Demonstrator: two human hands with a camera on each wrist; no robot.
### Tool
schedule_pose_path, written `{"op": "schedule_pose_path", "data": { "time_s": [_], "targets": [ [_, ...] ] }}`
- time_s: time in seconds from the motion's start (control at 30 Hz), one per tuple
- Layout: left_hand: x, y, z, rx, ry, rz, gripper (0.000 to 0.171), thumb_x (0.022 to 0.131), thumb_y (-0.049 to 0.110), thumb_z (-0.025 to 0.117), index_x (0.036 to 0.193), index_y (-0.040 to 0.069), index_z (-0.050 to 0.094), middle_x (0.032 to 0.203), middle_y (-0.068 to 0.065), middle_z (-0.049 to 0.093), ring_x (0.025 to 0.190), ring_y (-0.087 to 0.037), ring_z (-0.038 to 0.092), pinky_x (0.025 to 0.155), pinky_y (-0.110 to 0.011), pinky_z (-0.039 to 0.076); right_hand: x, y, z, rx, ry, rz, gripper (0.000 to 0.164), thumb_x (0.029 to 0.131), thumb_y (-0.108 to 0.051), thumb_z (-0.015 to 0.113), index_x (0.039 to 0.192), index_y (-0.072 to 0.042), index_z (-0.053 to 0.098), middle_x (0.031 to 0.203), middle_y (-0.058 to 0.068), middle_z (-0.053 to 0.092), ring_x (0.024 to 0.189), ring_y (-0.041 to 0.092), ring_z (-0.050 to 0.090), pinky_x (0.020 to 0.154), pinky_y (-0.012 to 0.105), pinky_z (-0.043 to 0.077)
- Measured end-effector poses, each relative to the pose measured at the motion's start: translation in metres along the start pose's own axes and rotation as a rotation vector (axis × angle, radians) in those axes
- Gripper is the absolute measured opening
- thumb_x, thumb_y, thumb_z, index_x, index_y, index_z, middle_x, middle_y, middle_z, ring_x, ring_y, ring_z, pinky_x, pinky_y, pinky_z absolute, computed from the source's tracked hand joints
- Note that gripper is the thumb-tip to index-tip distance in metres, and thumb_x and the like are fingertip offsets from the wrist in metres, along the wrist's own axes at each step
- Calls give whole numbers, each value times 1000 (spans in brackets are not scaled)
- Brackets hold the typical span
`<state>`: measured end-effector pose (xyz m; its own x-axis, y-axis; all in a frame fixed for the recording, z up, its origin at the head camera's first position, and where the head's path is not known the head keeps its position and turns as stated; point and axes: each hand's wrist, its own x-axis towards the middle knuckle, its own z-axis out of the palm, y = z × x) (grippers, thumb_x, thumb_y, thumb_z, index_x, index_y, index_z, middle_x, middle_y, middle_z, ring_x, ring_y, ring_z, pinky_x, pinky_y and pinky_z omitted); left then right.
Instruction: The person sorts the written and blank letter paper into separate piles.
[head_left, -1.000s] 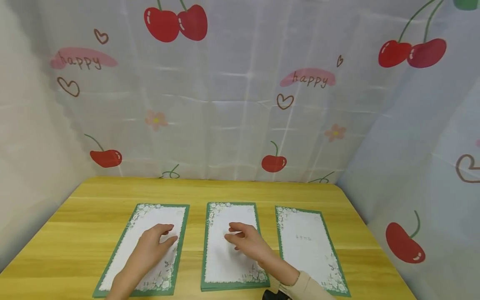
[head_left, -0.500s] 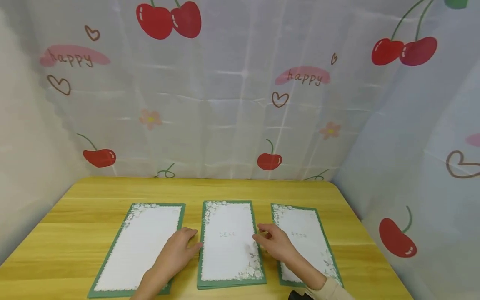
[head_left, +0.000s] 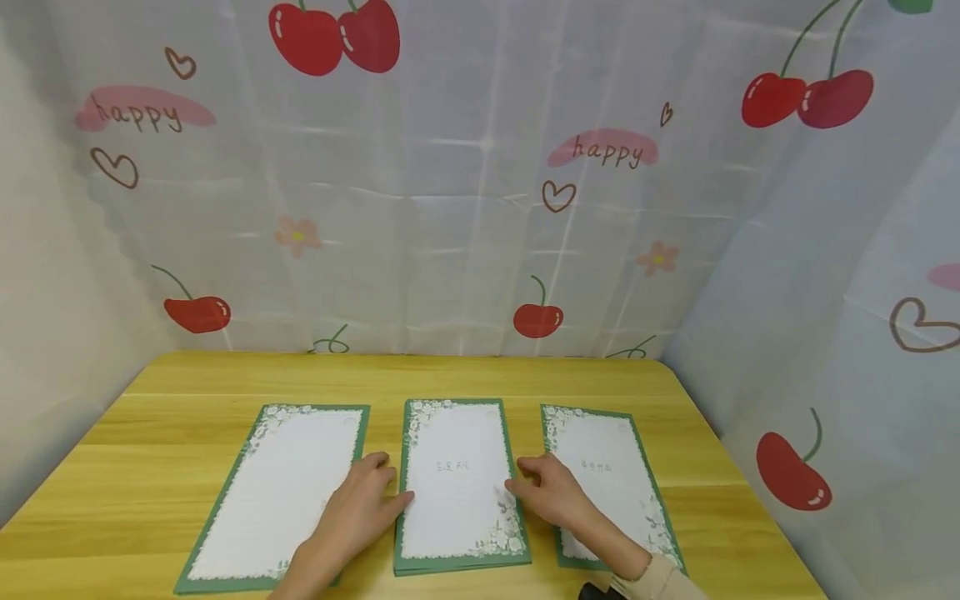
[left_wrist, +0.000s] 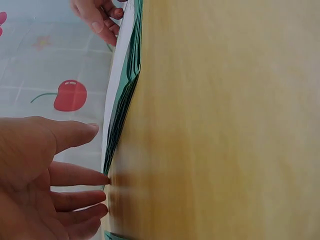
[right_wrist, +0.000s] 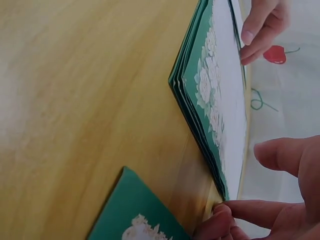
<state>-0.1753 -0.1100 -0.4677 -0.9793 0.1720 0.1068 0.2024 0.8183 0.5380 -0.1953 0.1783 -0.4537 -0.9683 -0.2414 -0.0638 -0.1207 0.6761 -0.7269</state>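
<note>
A stack of green-bordered letter paper (head_left: 453, 521), with white flowers in its corners and faint handwriting across the middle, lies at the centre of the table. Along its left edge is my left hand (head_left: 362, 500), fingers extended and thumb tip right at the border. My right hand (head_left: 553, 492) is at the opposite edge, thumb raised. In the right wrist view its index fingertip (right_wrist: 235, 207) meets the stack's side. Several green layers show along the stack's edge (left_wrist: 125, 100) in the left wrist view. Neither hand grips the paper.
A similar sheet (head_left: 270, 492) without visible writing lies to the left, partly under my left forearm. To the right lies another (head_left: 600, 433) with handwriting, partly covered by my right hand. A cherry-patterned curtain (head_left: 450, 208) hangs behind the yellow wooden table (head_left: 225, 375).
Both hands have moved right: the left from over the left sheet to the middle stack's left edge, the right from over the stack to its right edge. The stack's handwriting is now uncovered.
</note>
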Motion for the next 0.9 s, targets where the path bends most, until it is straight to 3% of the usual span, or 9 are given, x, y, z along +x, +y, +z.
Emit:
{"op": "schedule_pose_path", "data": {
  "time_s": [0.07, 0.33, 0.9],
  "targets": [
    [-1, 1, 0, 1, -5, 6, 35, 87, 27, 78, 102, -4, 73, 129, -26, 56, 124, -44, 48, 89, -57, 50, 1, -1, 1, -19, 1, -10, 54, 92, -26, 70, 129, 12, 59, 113, 17, 59, 96, 25, 53, 80, 44, 48],
    [-1, 6, 0, 7, -36, 0, 45, 88, 29, 77, 112, -8, 71, 132, -25, 55, 127, -43, 46, 97, -57, 45, 2, -3, 6, -7, -16, -17, 58, 92, -27, 70, 132, 13, 56, 105, 13, 55, 77, 21, 42, 61, 33, 36],
    [-2, 9, -3, -18, -66, 14, 53, 90, 30, 74, 122, -11, 64, 134, -29, 53, 127, -46, 47, 99, -60, 42, -1, -3, 8, -13, 0, -68, 59, 92, -23, 71, 133, 15, 53, 112, 16, 53, 71, 19, 42, 57, 30, 34]
  ]
}}
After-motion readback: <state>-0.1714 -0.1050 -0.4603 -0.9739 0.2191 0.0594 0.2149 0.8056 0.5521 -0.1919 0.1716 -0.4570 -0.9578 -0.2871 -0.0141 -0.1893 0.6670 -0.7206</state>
